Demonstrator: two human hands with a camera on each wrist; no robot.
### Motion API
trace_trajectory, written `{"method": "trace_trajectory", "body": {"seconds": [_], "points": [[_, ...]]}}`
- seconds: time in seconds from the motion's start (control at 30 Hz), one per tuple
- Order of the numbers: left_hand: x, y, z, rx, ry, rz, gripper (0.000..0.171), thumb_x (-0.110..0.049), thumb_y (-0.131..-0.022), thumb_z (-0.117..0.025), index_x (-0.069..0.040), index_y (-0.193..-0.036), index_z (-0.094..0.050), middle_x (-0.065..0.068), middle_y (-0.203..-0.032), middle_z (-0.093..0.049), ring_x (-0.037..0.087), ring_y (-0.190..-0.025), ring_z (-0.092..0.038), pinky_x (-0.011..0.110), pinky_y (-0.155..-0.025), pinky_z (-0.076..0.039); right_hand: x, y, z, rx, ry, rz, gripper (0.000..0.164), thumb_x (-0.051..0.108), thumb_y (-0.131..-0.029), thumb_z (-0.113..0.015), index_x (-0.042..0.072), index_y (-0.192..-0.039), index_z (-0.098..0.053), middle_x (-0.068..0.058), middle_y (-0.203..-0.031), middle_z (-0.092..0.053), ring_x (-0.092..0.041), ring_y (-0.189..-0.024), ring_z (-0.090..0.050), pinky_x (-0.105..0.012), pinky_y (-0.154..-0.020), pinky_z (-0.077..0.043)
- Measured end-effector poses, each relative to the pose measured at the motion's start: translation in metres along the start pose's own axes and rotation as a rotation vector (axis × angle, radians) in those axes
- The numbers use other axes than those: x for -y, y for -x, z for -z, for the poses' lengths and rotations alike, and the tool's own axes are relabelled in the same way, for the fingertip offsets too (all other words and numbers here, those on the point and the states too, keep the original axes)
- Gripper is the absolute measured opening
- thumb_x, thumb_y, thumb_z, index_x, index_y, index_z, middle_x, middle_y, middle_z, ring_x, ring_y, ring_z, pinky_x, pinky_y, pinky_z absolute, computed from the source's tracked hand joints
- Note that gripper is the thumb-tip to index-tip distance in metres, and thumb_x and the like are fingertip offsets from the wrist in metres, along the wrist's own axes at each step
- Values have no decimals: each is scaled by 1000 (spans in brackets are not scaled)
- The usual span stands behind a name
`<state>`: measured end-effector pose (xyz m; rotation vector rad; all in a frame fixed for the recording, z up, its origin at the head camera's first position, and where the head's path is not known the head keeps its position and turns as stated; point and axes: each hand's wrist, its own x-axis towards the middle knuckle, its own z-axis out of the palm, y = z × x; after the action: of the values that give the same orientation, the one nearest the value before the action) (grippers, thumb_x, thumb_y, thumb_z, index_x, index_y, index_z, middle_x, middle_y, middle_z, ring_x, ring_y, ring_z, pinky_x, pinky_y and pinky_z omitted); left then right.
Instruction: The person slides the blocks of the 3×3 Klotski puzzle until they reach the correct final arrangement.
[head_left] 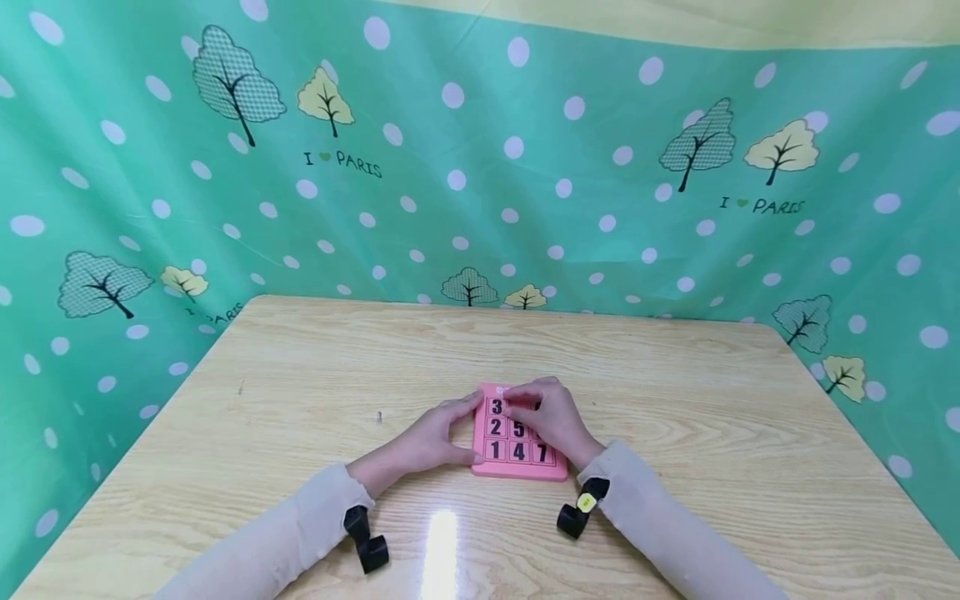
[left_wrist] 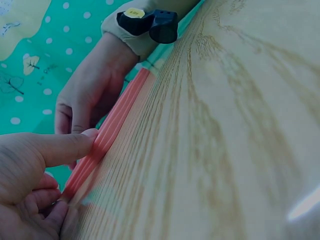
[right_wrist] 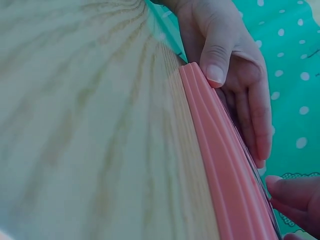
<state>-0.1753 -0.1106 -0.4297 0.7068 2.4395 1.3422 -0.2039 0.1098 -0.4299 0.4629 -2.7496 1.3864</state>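
Observation:
A pink number puzzle board (head_left: 519, 471) lies flat on the table, its black-numbered tiles in rows. The left column reads 3, 2, 1 from far to near; a 5, a 4 and a 7 also show. My left hand (head_left: 435, 436) holds the board by its left side, thumb at the near corner and fingertips at the far one. From above, my right hand (head_left: 551, 417) reaches over the far right part, thumb and index finger curled together at a tile beside the 3. That tile and others on the right are mostly hidden under the hand.
The board rests on a wood-grain table (head_left: 337, 375). Behind and beside the table hangs a green curtain (head_left: 420, 208) with dots and trees. A bright light reflection (head_left: 440, 550) falls near the front. Each wrist wears a small black camera (head_left: 367, 542).

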Motion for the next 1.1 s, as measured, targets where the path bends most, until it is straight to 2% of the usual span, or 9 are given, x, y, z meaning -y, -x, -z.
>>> {"method": "trace_trajectory", "body": {"seconds": [0.2,0.3,0.4,0.67,1.1], "points": [[0,2,1,8,3,1,90,-21,-75,-79,-5,-148,-28,10,-154,-25,30,-141,-23,45,-115,-18,0,-2,-5,23,-40,28,26,11,-77,-77,10,-102,-73,2,-98,-71,-16,-99,-58,-37,-90,-46],[1,1,0,7,-3,-1,90,-22,-75,-79,-5,-147,-28,9,-154,-25,29,-140,-23,45,-115,-18,1,-1,-7,11,-12,38,26,14,-76,-78,11,-102,-74,2,-98,-70,-19,-104,-51,-40,-94,-38],[1,1,0,6,-8,-1,90,-22,-75,-79,-5,-147,-28,10,-154,-26,30,-140,-24,46,-115,-18,4,-1,-9,0,20,45,26,16,-74,-79,13,-100,-74,3,-96,-71,-19,-103,-48,-40,-92,-35],[0,1,0,7,-9,0,90,-22,-75,-79,-6,-148,-28,8,-154,-26,29,-140,-24,46,-115,-20,10,-2,-14,-15,84,24,23,20,-74,-80,17,-97,-75,4,-97,-69,-17,-98,-43,-36,-85,-34],[0,0,1,6,-3,-11,89,-22,-76,-79,-6,-147,-28,8,-154,-26,27,-140,-24,44,-115,-21,13,-5,-17,-27,121,35,23,23,-75,-79,17,-97,-75,7,-95,-69,-17,-96,-44,-42,-88,-33]]}}
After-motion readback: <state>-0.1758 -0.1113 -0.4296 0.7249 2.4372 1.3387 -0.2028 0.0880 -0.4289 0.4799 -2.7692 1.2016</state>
